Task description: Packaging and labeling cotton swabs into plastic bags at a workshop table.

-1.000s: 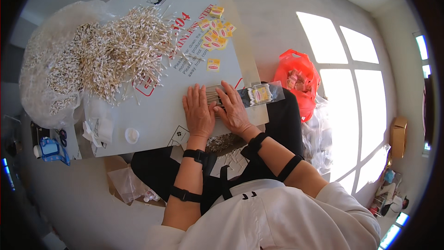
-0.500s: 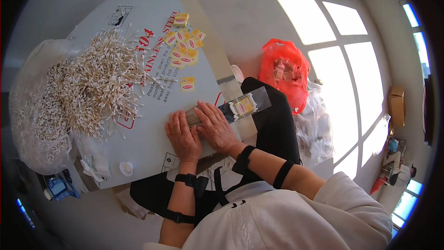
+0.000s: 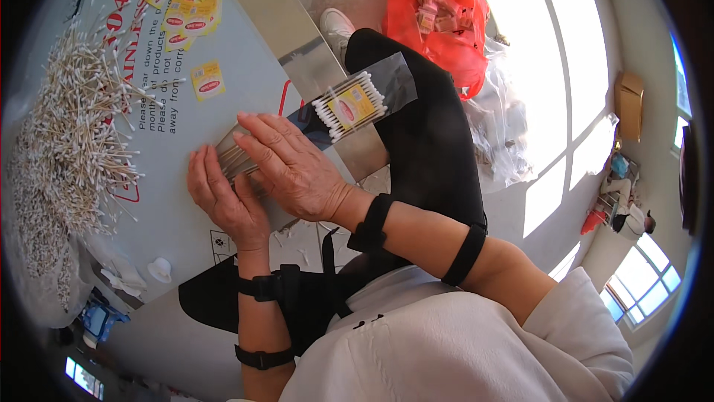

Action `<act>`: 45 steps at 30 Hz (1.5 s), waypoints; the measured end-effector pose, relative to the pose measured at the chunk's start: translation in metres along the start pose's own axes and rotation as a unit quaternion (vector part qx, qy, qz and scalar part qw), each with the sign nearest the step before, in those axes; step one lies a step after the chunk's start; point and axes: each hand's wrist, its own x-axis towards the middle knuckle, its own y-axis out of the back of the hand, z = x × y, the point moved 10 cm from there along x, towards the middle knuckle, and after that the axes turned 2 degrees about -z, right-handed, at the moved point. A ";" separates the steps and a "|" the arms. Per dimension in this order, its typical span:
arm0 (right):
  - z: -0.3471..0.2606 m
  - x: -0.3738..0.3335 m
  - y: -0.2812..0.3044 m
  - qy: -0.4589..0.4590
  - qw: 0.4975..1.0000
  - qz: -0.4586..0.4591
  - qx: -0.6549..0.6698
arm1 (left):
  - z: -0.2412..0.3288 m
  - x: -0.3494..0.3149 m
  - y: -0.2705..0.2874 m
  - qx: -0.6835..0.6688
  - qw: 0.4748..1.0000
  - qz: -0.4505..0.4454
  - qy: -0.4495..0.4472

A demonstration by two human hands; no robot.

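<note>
On the near edge of the table, cotton swabs point(image 3: 230, 158) with thin brown sticks lie in a row beneath my hands. My left hand point(image 3: 227, 197) is cupped round their left end, its thumb apart from the fingers. Across the row rests my right hand point(image 3: 297, 175), palm down with fingers stretched out. Beyond its fingers a clear plastic bag point(image 3: 402, 78) juts past the table edge over my leg. White swab tips and a yellow card point(image 3: 355, 106) with a red oval show inside that bag. My palms hide the middle of the row.
A big heap of loose cotton swabs point(image 3: 74, 127) covers the table's left side. Several yellow cards point(image 3: 195, 15) lie at the far side, one single card point(image 3: 207, 80) nearer. A red plastic bag point(image 3: 446, 37) with small packs stands on the floor, beside clear plastic bags point(image 3: 502, 127).
The view has shifted, so table and heap sit further left and closer. My hands keep much the same place on the swab row, and the bag with the yellow card still juts out.
</note>
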 end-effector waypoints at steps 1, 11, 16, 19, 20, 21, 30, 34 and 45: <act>0.000 -0.004 -0.001 -0.005 1.000 0.004 0.002 | 0.001 -0.001 0.002 -0.007 1.000 0.007 0.000; 0.015 -0.004 0.030 -0.016 0.989 0.131 0.062 | -0.016 -0.004 0.004 -0.227 0.973 0.023 0.034; 0.024 -0.003 0.027 -0.028 0.967 0.185 0.172 | -0.031 -0.005 0.022 -0.273 0.953 0.120 0.052; 0.024 0.002 0.022 -0.021 0.963 0.194 0.183 | -0.033 0.001 0.015 -0.334 0.929 0.136 0.081; 0.021 0.006 0.018 -0.011 0.961 0.195 0.198 | -0.030 0.003 0.014 -0.334 0.929 0.139 0.081; 0.019 0.008 0.016 -0.008 0.961 0.193 0.198 | -0.030 0.005 0.010 -0.381 0.908 0.144 0.096; 0.030 0.005 0.023 -0.043 0.939 0.197 0.279 | -0.027 -0.008 0.018 -0.455 0.875 0.144 0.084; 0.042 0.000 0.028 -0.090 0.917 0.166 0.351 | 0.011 -0.014 0.026 -0.160 0.986 -0.013 -0.033; 0.036 0.012 0.025 -0.077 0.921 0.166 0.344 | -0.013 -0.001 0.010 -0.335 0.933 0.119 0.052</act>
